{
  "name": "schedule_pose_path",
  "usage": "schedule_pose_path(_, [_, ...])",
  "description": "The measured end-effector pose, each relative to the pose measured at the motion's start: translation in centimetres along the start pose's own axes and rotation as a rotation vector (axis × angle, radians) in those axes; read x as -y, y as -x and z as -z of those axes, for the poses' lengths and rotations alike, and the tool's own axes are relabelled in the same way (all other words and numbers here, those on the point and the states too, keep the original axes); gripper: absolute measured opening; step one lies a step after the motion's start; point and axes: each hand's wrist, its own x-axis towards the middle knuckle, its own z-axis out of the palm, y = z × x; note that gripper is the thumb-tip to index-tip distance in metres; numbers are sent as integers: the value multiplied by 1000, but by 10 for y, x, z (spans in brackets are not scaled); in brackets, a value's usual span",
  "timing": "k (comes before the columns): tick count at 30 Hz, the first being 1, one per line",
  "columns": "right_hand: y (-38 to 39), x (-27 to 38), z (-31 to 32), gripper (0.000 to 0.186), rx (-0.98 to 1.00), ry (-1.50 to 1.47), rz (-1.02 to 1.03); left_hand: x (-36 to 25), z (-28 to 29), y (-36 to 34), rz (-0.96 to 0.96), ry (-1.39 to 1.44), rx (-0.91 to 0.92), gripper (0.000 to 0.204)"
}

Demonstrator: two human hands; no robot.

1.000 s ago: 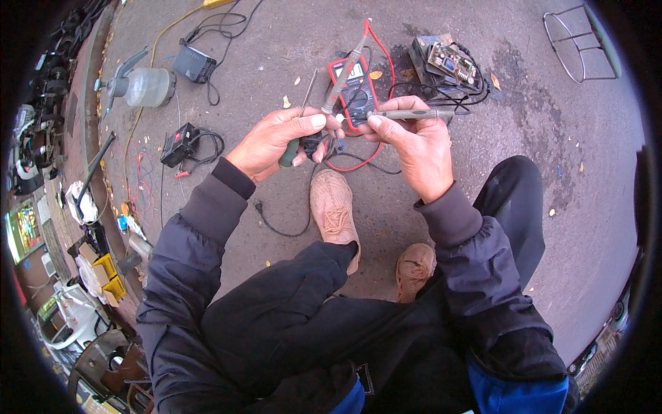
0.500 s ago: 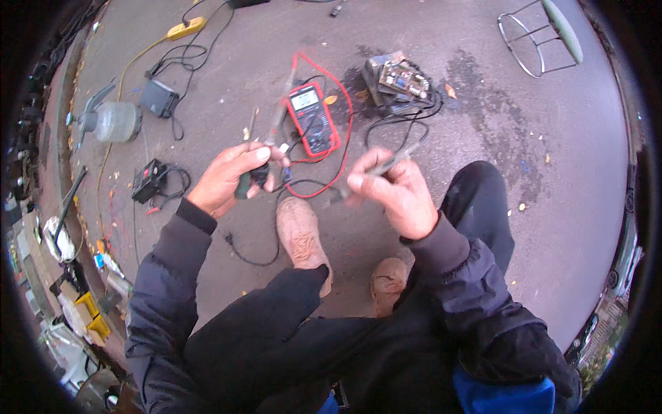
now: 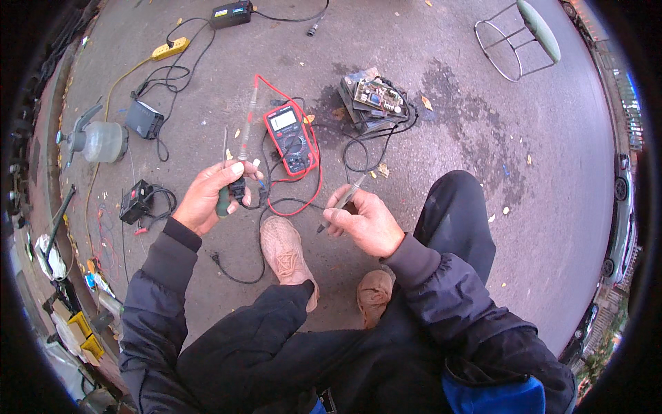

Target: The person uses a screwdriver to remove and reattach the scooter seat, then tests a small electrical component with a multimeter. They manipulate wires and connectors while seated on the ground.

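Note:
My left hand [image 3: 209, 196] is closed around several things: a translucent test probe [image 3: 246, 138] pointing away from me with a red lead at its far end, a screwdriver [image 3: 223, 201] with a dark green handle, and a black plug [image 3: 238, 187] on a cable. In my right hand [image 3: 369, 222] a grey pen-like probe [image 3: 349, 194] is pinched between thumb and fingers, its tip slanting up to the right and a dark end below. Between and beyond both hands lies a red multimeter [image 3: 292, 140] on the ground, its display lit. The probe tips touch nothing.
Stacked electronics with a bare circuit board [image 3: 379, 97] lie beyond my right hand. Around are a black charger [image 3: 232, 14], a yellow power strip [image 3: 170, 48], a sprayer bottle [image 3: 103, 141], a small black box [image 3: 136, 201] and a stool [image 3: 538, 31]. Cables cross the ground near my shoes [image 3: 285, 248].
The view has shifted, so the ground items sit lower and further left. My right hand has come slightly nearer to me, and its probe now points more steeply away.

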Motion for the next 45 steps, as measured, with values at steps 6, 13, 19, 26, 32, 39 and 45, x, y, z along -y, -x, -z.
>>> schedule_pose_path(6, [-2,1,1,14,4,5,-2,2,1,0,-2,2,9,40])
schedule_pose_path(13, [-3,1,1,15,8,19,0,-1,-1,0,0,-12,5,38])
schedule_pose_path(19, [-4,-1,0,15,12,20,20,-1,-2,1,10,-12,1,38])
schedule_pose_path(26, [-3,-1,-1,14,20,-22,2,1,2,-1,-6,9,50,35])
schedule_pose_path(32, [-3,2,-2,13,22,-7,-2,2,3,-1,-12,13,67,36])
schedule_pose_path(39, [-3,2,-1,13,26,0,5,3,3,-3,-17,9,54,35])
schedule_pose_path(45, [-3,1,-1,13,27,-8,14,3,3,-2,-20,20,52,36])
